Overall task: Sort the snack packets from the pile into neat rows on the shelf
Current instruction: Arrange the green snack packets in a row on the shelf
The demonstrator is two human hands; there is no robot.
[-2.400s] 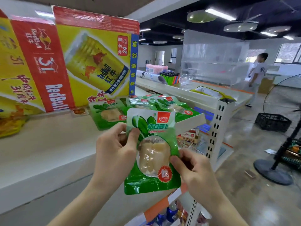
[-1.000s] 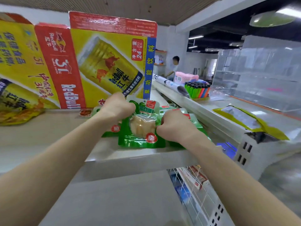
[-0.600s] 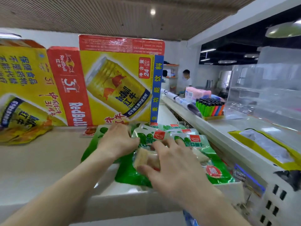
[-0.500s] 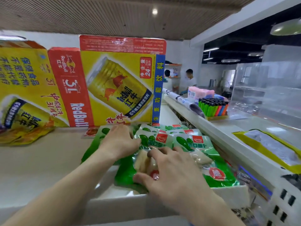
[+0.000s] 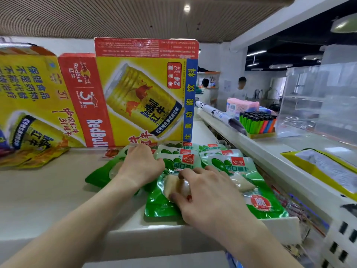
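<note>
Step in hand (judged): seating 1 green snack packet [image 5: 156, 207] into the front row on the shelf [image 5: 48, 200], close to the front lip.

- Right hand [image 5: 210, 198]: wide, fingers spread flat over the packet's clear window, thumb on its lower left part. Pressing, not pinching.
- Left hand [image 5: 141, 167]: back of the hand faces the camera at the packet's 10 o'clock, resting on the green packs. Fingertips are hidden, so I cannot tell whether it grips an edge or only steadies.
- Right neighbour packet [image 5: 266, 204] at 3 o'clock, its edge touching or slightly overlapping the held one. Left neighbour packet [image 5: 96, 176] at 9 o'clock, skewed, partly under the left hand.
- Back row packets [image 5: 212, 147] at 12 o'clock, overlapped like shingles, against the Red Bull carton [image 5: 143, 93].
- Loose yellow packets [image 5: 38, 157] well apart at 9 o'clock.

Progress (judged): green group mostly laid, row not yet square.

Next move calls for: sliding the packet so its bottom edge lines up with the right neighbour's, then lifting both hands straight off so the slick film does not drag. The left neighbour needs rotating into line.
</note>
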